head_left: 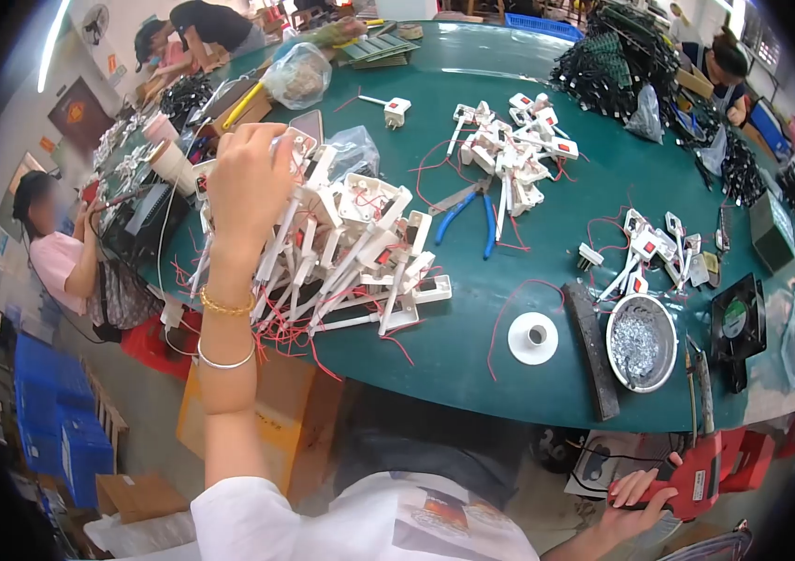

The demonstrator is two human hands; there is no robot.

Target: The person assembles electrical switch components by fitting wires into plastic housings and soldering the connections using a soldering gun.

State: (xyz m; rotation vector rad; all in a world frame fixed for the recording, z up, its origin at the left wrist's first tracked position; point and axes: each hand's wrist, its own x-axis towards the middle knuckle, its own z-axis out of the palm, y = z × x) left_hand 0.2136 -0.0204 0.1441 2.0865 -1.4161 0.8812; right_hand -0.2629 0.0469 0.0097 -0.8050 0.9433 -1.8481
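My left hand (250,182) is over the far left part of a large pile of white plastic housings (369,201) with stick-like stems and red wires. Its fingers are curled down among the pieces, and what they hold is hidden. Low at the right, my right hand (641,494) is wrapped around the handle of a red-and-black soldering gun (700,479), whose thin tip points up over the table edge. Above that tip stands a round white bowl (642,343) with silvery bits in it. A dark bar (590,351) lies left of the bowl.
On the green table (435,374) are blue-handled cutters (469,220), a white disc with a spout (533,338), and two smaller groups of housings (510,150) (650,248). A small black fan (737,318) stands right. Black parts (617,65) are heaped behind. Other people work around the table.
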